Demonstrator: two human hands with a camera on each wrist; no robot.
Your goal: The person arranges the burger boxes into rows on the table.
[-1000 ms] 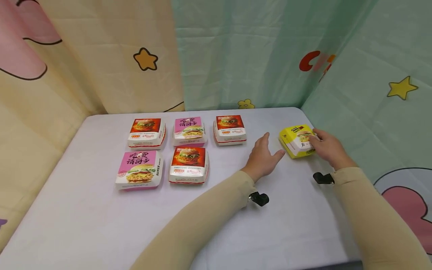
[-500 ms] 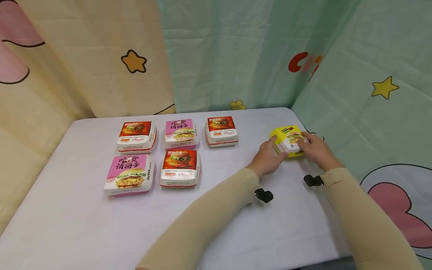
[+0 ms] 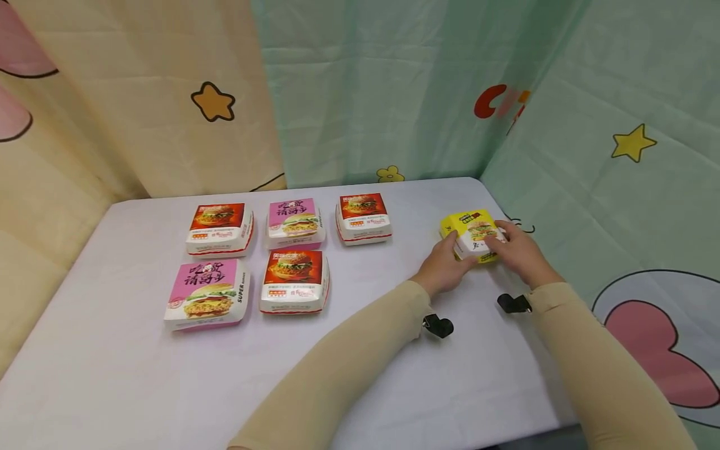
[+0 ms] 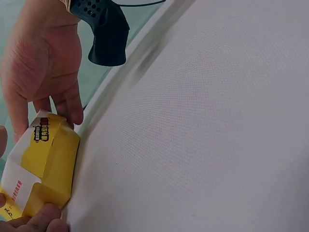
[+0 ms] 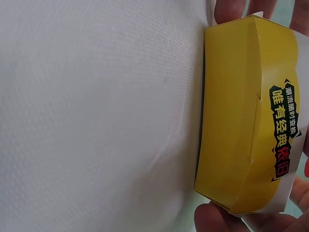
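Note:
A yellow-and-white burger box [image 3: 475, 228] lies on the table at the right. My left hand [image 3: 443, 267] holds its left side, thumb toward the front corner. At its right side my right hand [image 3: 523, 253] grips it, with the thumb on the top. In the left wrist view, the yellow box [image 4: 50, 159] sits between the right hand [image 4: 46, 67] above and the left fingertips [image 4: 46, 215] below. The right wrist view shows the yellow box [image 5: 231, 111] up close, its underside hidden, fingers at both ends.
Left of the hands stand red-and-white burger boxes [image 3: 364, 219] and pink-and-white burger boxes [image 3: 294, 225] in two rows. A white cloth [image 3: 169, 387] covers the table. Curtains [image 3: 365, 94] hang behind it and along the sides.
My left hand has moved right from beside the box and now holds its left side. My right hand keeps its grip. The whole view has shifted slightly right.

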